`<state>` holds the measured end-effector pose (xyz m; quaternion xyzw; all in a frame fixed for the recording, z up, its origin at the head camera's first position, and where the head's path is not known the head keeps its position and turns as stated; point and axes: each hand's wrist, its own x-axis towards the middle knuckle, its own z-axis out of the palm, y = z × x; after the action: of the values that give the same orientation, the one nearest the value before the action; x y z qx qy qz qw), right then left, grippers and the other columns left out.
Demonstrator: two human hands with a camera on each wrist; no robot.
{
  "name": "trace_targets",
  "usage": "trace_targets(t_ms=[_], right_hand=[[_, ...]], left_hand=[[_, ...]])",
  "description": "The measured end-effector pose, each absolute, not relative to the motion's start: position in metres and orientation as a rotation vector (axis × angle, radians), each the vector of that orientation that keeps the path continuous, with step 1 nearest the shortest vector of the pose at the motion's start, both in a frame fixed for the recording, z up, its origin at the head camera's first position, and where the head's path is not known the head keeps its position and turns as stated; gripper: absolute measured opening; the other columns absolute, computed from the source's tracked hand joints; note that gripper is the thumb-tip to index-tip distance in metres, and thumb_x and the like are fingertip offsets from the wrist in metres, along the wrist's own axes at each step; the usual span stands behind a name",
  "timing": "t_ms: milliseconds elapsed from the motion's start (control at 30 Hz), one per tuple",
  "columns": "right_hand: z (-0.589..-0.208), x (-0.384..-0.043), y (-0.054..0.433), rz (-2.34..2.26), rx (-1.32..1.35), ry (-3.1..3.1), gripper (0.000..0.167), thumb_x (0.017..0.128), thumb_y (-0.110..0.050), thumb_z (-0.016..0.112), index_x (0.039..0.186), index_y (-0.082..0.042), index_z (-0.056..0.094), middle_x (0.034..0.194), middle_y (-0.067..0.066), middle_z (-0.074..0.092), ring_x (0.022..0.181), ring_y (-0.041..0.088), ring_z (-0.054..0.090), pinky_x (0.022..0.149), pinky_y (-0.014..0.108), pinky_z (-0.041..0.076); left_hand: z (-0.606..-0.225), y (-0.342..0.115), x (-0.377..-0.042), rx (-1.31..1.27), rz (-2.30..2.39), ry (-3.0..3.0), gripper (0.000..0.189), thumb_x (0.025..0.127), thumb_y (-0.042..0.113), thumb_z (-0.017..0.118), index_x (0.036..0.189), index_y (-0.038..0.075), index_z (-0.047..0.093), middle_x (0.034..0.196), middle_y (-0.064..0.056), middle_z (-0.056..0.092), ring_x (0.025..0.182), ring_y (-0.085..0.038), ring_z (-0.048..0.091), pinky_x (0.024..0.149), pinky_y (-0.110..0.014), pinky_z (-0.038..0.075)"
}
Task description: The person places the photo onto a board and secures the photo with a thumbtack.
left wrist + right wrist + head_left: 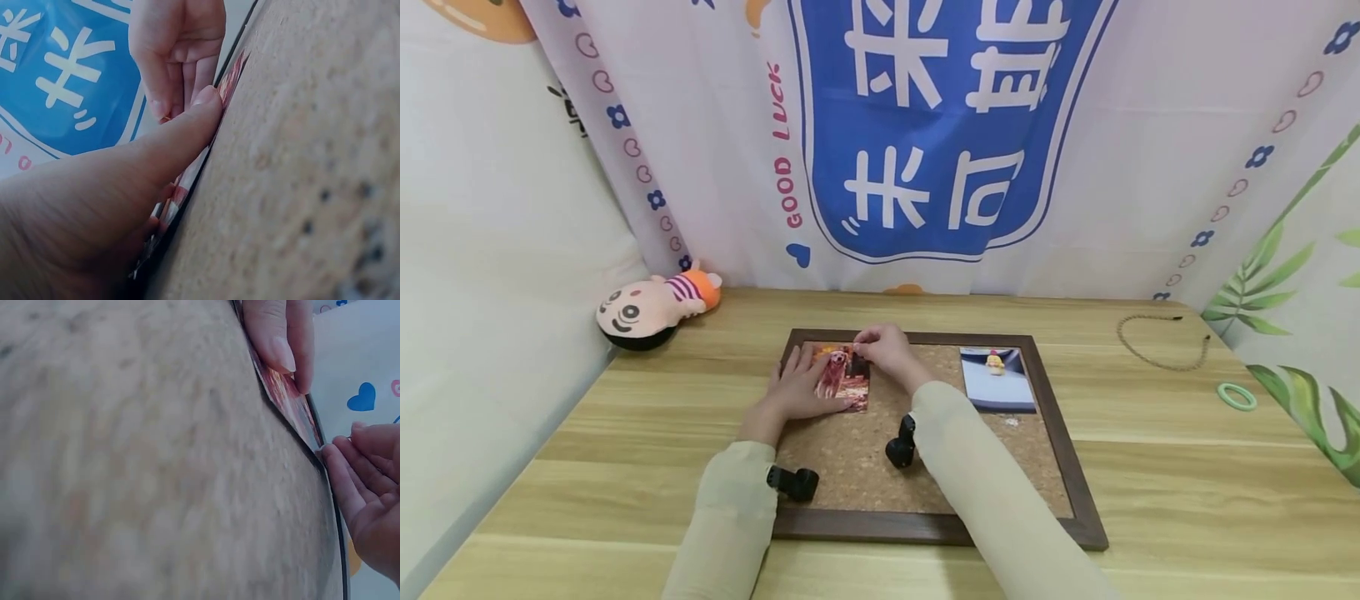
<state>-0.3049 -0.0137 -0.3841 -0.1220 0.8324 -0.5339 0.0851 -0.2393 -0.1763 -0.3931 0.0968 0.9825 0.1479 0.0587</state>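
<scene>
A photo of a dog (833, 379) lies at the upper left of a framed cork board (865, 467). My left hand (800, 390) rests spread over the photo, its fairly straight fingers and thumb pressing on it. At the photo's top right corner is my right hand (886, 350). Its thumb and index finger pinch something tiny and pin-like, mostly hidden by the fingertips. The right wrist view shows the photo (290, 400) under the left fingers, with the right hand (369, 481) beside its corner. In the left wrist view, the left thumb lies along the photo's edge (231, 81).
Another photo (1000, 387) is at the board's upper right, with a small clear cluster (1012, 422) below it. A doll (655, 308) lies at the table's back left. At right are a braided band (1157, 362) and a green ring (1236, 397). A printed curtain (737, 167) hangs behind.
</scene>
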Motion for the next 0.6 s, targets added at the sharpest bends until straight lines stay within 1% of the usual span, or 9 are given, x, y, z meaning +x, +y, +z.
trace_targets(t_ms=[100, 233, 433, 600], right_hand=[[-0.384, -0.308, -0.02, -1.6, -0.336, 2.502, 0.013, 0.08, -0.009, 0.061, 0.089, -0.001, 0.065, 0.08, 0.005, 0.062, 0.069, 0.013, 0.055, 0.061, 0.022, 0.044], [-0.385, -0.308, -0.028, -1.592, -0.358, 2.521, 0.015, 0.081, -0.011, 0.061, 0.09, -0.001, 0.066, 0.083, 0.005, 0.062, 0.072, 0.015, 0.056, 0.063, 0.025, 0.044], [-0.395, -0.307, -0.034, -1.459, -0.331, 2.67, 0.012, 0.081, -0.019, 0.061, 0.086, -0.011, 0.068, 0.085, -0.002, 0.062, 0.082, 0.012, 0.055, 0.072, 0.027, 0.041], [-0.397, -0.306, -0.038, -1.426, -0.289, 2.735, 0.012, 0.081, -0.022, 0.06, 0.085, -0.015, 0.069, 0.088, -0.004, 0.062, 0.084, 0.012, 0.055, 0.072, 0.028, 0.041]], left_hand=[[-0.393, -0.177, -0.239, 0.293, 0.445, 2.985, 0.093, 0.068, 0.064, 0.054, 0.137, 0.008, 0.025, 0.141, -0.02, 0.007, 0.126, -0.036, -0.001, 0.092, -0.059, 0.005], [-0.393, -0.178, -0.238, 0.291, 0.435, 3.0, 0.093, 0.068, 0.065, 0.053, 0.137, 0.009, 0.025, 0.14, -0.02, 0.007, 0.126, -0.037, -0.001, 0.092, -0.059, 0.005], [-0.396, -0.177, -0.238, 0.294, 0.418, 2.994, 0.094, 0.068, 0.067, 0.051, 0.137, 0.01, 0.024, 0.14, -0.021, 0.006, 0.126, -0.037, -0.002, 0.092, -0.058, 0.005], [-0.396, -0.176, -0.238, 0.293, 0.421, 3.003, 0.092, 0.069, 0.066, 0.051, 0.137, 0.011, 0.023, 0.141, -0.02, 0.006, 0.126, -0.037, -0.002, 0.093, -0.057, 0.003]])
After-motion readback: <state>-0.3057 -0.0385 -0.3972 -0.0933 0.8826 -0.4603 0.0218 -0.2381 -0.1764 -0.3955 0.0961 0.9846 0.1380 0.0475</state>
